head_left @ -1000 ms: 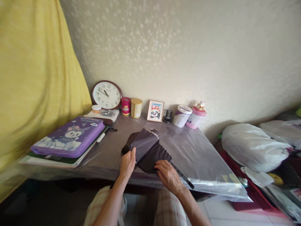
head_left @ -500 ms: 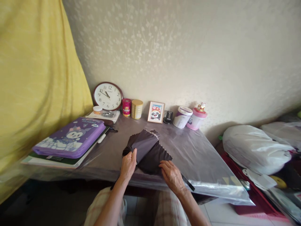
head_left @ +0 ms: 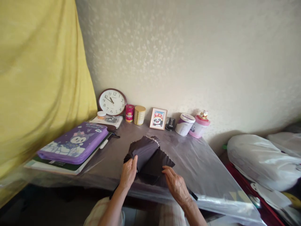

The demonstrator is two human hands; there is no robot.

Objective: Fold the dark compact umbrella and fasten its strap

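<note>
A black folding umbrella (head_left: 147, 157), its cloth loose and edged with a light patterned trim, rests at the front of the table. My left hand (head_left: 129, 172) is closed around the gathered folds on its left side. At the right, my right hand (head_left: 175, 183) pinches the edge of a spread cloth panel between thumb and fingers. A dark strap end (head_left: 193, 194) sticks out beyond my right wrist. The umbrella's handle and shaft are not visible to me.
A purple case (head_left: 77, 141) lies on books at the left. Along the wall stand a clock (head_left: 112, 102), a red can (head_left: 129, 113), a yellow can (head_left: 139, 115), a panda picture frame (head_left: 158, 118) and two tubs (head_left: 185, 124). White bags (head_left: 261, 160) are at the right.
The whole view has shifted, so everything sits slightly lower and to the right. Both hands keep their places on the umbrella, with the right fingers slightly raised at the panel edge.
</note>
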